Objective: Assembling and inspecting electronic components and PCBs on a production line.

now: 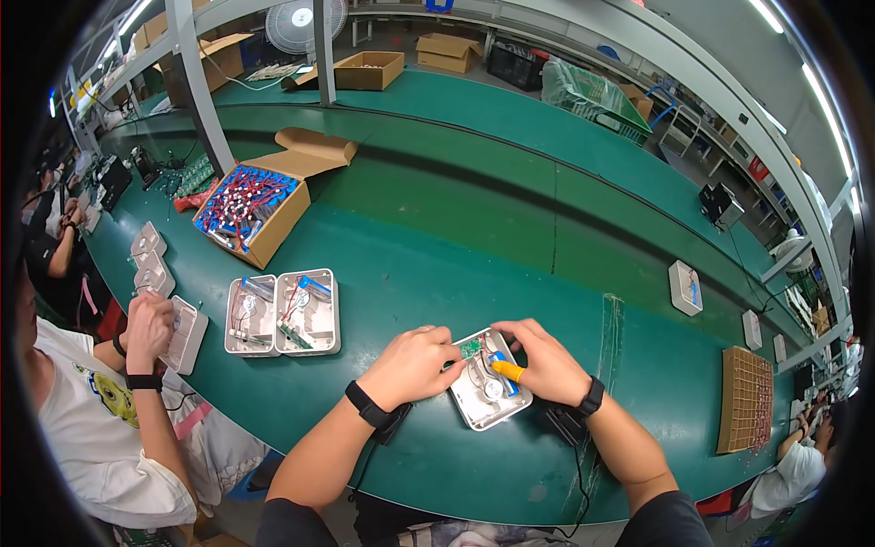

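Note:
A white plastic housing (476,417) lies on the green bench in front of me, its inside facing up. In it are a round white part (493,389), a blue cylindrical battery (512,387) with thin wires, and a small green circuit board (471,348) at its far left corner. My left hand (415,366) pinches the board's edge between thumb and fingers. Curled over the housing's far right side is my right hand (547,363), its thumb in a yellow finger cot pressing by the battery. The right fingertips are partly hidden.
Two open white housings (308,345) with batteries and boards stand to the left, below a carton (272,235) of blue batteries. A co-worker's hand (150,324) holds another housing. More housings (685,288) and a divided cardboard tray (743,401) are at the right.

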Demonstrator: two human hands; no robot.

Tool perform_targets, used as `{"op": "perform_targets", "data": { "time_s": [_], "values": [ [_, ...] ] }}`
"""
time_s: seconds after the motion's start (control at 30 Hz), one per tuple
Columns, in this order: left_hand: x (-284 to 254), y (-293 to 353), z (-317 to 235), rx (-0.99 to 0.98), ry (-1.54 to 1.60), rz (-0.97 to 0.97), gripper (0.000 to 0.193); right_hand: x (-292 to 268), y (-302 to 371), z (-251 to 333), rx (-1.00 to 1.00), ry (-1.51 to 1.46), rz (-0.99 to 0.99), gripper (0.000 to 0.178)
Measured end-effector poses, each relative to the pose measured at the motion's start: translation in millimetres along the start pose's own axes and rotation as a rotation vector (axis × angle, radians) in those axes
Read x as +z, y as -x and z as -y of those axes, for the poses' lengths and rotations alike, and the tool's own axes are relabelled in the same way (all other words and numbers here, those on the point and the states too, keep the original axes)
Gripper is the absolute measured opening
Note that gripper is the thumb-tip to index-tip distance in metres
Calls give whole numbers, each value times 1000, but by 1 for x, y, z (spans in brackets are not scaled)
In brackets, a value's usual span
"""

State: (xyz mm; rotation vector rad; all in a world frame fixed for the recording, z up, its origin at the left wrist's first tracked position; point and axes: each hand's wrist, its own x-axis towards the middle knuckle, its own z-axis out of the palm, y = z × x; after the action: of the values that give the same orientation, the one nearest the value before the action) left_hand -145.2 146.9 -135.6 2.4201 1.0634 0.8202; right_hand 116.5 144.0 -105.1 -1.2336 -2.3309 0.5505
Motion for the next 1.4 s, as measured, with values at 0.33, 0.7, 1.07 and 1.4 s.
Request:
{"op": "perform_targets", "data": {
  "time_s": [0.33,0.7,1.07,1.4],
  "values": [
    [2,0,3,-8,10,-1,18,6,-2,-2,364,-294,219,64],
    [1,0,5,-18,13,10,19,1,15,0,347,-276,116,60],
    [-14,2,3,61,81,20,24,-10,75,29,-170,194,147,28],
    [-81,18,19,-588,-720,-566,18,-32,50,-20,34,269,-134,18]
  ]
}}
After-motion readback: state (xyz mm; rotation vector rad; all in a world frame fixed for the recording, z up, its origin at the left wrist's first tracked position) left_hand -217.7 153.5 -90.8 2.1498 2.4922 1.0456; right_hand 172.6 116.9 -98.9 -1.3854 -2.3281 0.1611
